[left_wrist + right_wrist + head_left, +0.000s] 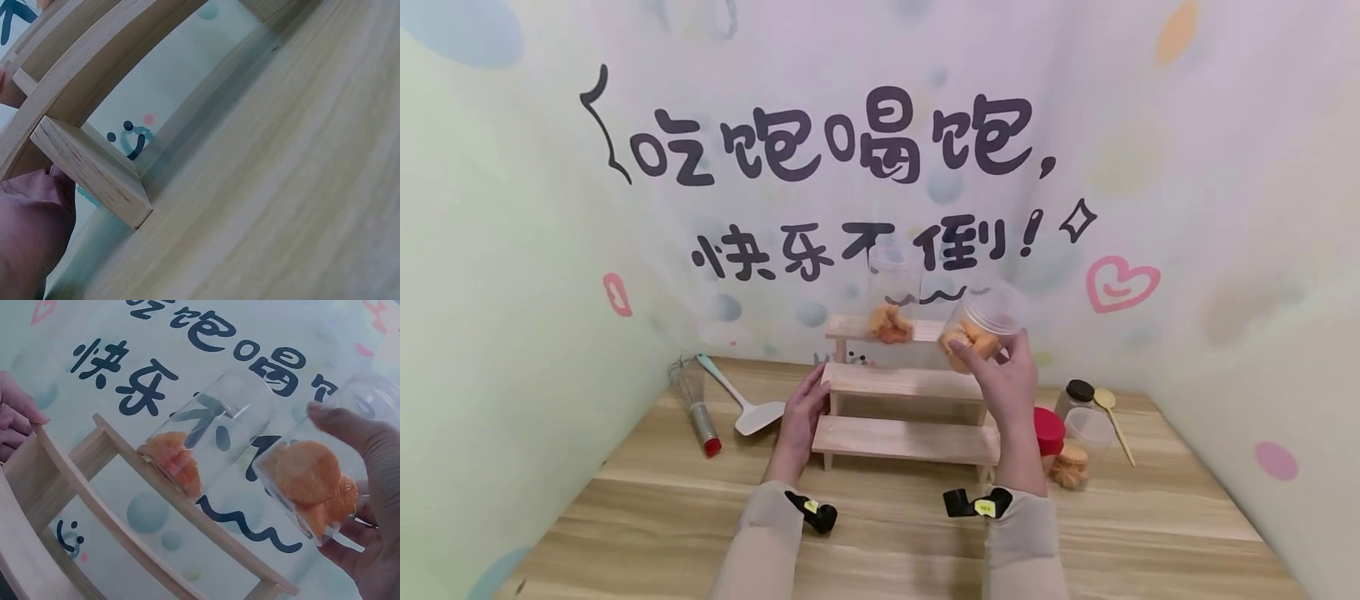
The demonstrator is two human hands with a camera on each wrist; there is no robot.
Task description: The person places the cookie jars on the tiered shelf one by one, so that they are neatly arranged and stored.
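A three-step wooden display stand (pixel 910 381) stands on the table. My left hand (pixel 801 421) grips its left end, beside the middle step; in the left wrist view the thumb side of the hand (pixel 34 231) lies against a leg under a plank. My right hand (pixel 1011 383) holds a clear plastic jar (pixel 312 481) of cookies in the air, tilted, above the right of the stand. Another clear jar (pixel 895 279), with cookies at its bottom, stands on the top step to the left of the held one.
A whisk (pixel 700 412) and a white spatula (pixel 752 415) lie left of the stand. To its right are a red-lidded jar (pixel 1048 429), a clear container (pixel 1090 427), cookies (pixel 1070 467), a black-lidded jar (pixel 1078 392) and a yellow spoon (pixel 1108 404). A printed curtain (pixel 850 50) hangs behind.
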